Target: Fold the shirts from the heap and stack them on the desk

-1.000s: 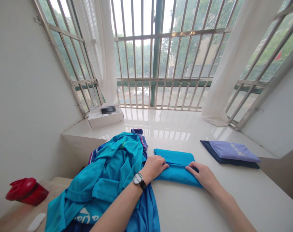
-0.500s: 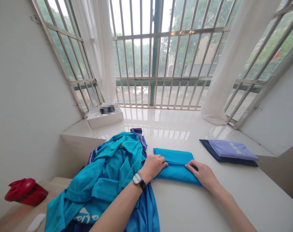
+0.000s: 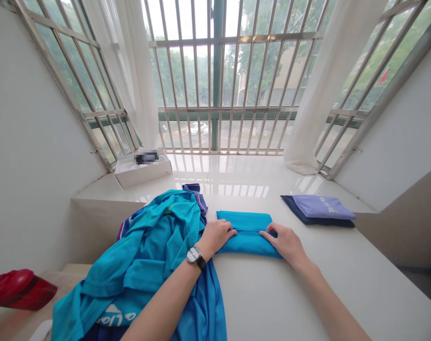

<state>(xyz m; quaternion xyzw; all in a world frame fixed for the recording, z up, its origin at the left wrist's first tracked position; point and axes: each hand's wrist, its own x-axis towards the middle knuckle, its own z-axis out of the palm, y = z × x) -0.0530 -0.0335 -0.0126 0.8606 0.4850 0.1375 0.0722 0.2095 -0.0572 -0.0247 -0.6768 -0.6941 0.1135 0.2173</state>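
A bright blue shirt (image 3: 250, 218), folded into a flat rectangle with a crease along its middle, lies on the white ledge. My left hand (image 3: 219, 233), with a watch on the wrist, grips the crease near the shirt's left end, fingers curled and thumb along the fold. At the right end, my right hand (image 3: 283, 241) pinches the same fold between thumb and fingers. Just left of my left hand is a loose heap of clothes (image 3: 155, 251), mostly teal with white lettering low down and striped trim at the back.
Folded lilac clothing (image 3: 320, 206) rests on a dark navy piece (image 3: 299, 212) at the right. An open white box (image 3: 144, 174) with a blurred dark item stands back left. A red cap (image 3: 31, 290) lies low at the left. Barred windows and white curtains (image 3: 304, 118) close off the back.
The view has turned slightly right, so everything sits further left in the picture. Both hands keep their grip on the folded shirt, with little visible change.
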